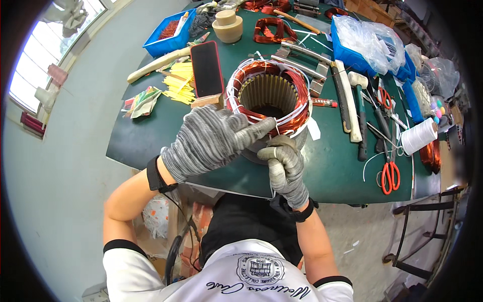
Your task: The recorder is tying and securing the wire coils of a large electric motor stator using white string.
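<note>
A motor stator (269, 95) stands upright near the table's front edge, a ring of copper windings (302, 113) tied with white cord and sleeving around its slotted bore. My left hand (206, 138), in a grey striped glove, lies against the near left of the windings. One digit stretches right along the near rim; other fingertips are partly hidden. Just below that rim my right hand (287, 168), gloved too, is closed with fingers curled in against the stator's near side. What it grips is hidden. A thin white strand shows below this hand.
Behind my left hand are a red-edged phone (207, 69), yellow strips (179, 84) and a wooden stick (158, 65). To the right lie a mallet (359, 108), red-handled scissors (390, 176) and a white cord spool (419, 137). Blue bins (168, 35) and copper coils (274, 31) stand farther back.
</note>
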The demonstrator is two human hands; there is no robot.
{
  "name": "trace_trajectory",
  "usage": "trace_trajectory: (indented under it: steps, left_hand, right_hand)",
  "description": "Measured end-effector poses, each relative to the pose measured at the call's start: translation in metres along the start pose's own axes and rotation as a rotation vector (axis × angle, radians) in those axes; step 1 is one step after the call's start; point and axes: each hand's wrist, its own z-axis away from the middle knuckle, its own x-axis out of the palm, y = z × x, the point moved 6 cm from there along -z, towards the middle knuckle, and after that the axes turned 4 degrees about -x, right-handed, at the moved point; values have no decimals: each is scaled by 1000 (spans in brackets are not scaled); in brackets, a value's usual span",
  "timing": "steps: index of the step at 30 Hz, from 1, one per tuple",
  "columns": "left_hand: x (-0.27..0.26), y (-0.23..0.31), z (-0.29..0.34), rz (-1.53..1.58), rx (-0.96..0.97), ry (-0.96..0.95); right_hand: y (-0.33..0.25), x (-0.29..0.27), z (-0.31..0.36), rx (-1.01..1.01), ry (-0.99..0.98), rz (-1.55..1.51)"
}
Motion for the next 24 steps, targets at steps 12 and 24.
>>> trace_trajectory:
  steps: [12,24]
  left_hand:
    - [8,-39,17,660,-295,332]
    - [-15,-14,32,122,-286,696]
  right_hand:
    - [10,1,13,107,-3,12]
    - [6,0,12,100,58,-23]
